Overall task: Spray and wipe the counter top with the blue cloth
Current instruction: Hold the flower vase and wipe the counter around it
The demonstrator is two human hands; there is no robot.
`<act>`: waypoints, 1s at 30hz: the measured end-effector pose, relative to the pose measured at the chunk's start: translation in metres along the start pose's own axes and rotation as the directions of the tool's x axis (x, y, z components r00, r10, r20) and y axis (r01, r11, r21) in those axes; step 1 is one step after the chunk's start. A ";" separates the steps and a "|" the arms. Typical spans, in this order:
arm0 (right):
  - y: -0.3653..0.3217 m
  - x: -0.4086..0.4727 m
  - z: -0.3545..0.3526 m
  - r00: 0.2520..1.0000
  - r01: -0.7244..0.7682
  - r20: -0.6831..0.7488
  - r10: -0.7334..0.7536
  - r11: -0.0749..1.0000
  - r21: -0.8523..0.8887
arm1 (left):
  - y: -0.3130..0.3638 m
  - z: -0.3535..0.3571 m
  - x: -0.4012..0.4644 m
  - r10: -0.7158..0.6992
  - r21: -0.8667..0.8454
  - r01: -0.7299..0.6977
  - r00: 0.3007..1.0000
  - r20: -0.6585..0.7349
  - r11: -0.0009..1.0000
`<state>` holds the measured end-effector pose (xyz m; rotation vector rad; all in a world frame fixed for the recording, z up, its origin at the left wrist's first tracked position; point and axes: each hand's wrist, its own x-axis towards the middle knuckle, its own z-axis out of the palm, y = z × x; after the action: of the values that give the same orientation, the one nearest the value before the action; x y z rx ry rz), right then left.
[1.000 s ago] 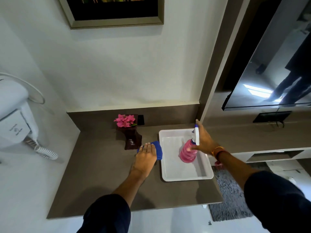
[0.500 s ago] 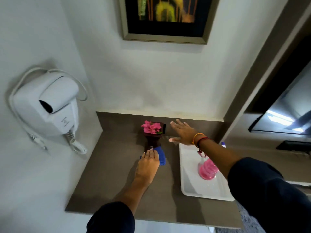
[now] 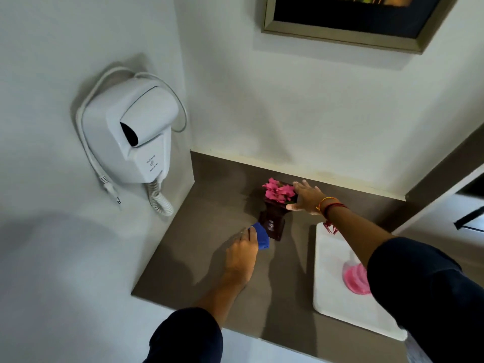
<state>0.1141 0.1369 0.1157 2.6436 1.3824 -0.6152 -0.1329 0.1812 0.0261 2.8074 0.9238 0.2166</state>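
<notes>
The right hand (image 3: 306, 197), fingers spread, touches the top-heavy dark vase of pink flowers (image 3: 275, 213); a nudge could topple it onto the brown table (image 3: 209, 258). The left hand (image 3: 242, 255) presses the folded blue cloth (image 3: 262, 238) flat.

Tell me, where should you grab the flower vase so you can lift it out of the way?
Probably the narrow dark neck of the flower vase, just under the pink flowers, coming from the right where the right hand already reaches. The blooms are soft and would likely crush, and the left hand presses the blue cloth against the vase's left base.
</notes>
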 end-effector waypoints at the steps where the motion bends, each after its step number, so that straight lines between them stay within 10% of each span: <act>1: 0.001 0.000 0.001 1.000 -0.013 -0.015 0.013 1.000 0.012 | 0.002 0.001 0.004 -0.100 -0.139 0.097 0.995 -0.012 0.986; 3: 0.001 -0.002 0.006 0.997 -0.051 -0.048 0.053 0.997 0.061 | 0.007 0.003 0.015 -0.361 -0.531 0.333 0.931 0.053 0.779; 7: 0.001 -0.002 0.016 0.993 -0.097 -0.059 0.107 0.984 0.147 | 0.018 0.006 0.037 -0.487 -0.806 0.492 0.643 0.591 -0.328; 9: 0.001 0.001 0.016 0.991 -0.107 -0.060 0.117 0.983 0.152 | 0.020 0.010 0.047 -0.430 -0.767 0.470 0.640 0.637 -0.437; 17: -0.006 0.004 0.014 0.989 -0.121 -0.061 0.135 0.975 0.188 | 0.044 0.005 0.076 -0.659 -0.818 0.442 0.745 0.106 0.368; 30: 0.000 0.012 0.019 0.993 -0.071 -0.088 0.084 0.987 0.143 | 0.119 0.077 0.074 -0.399 -0.322 0.401 0.914 0.075 0.858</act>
<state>0.1146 0.1406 0.0938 2.8557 1.2970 -0.6082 0.0087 0.1219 -0.0172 2.2487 1.3074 0.2735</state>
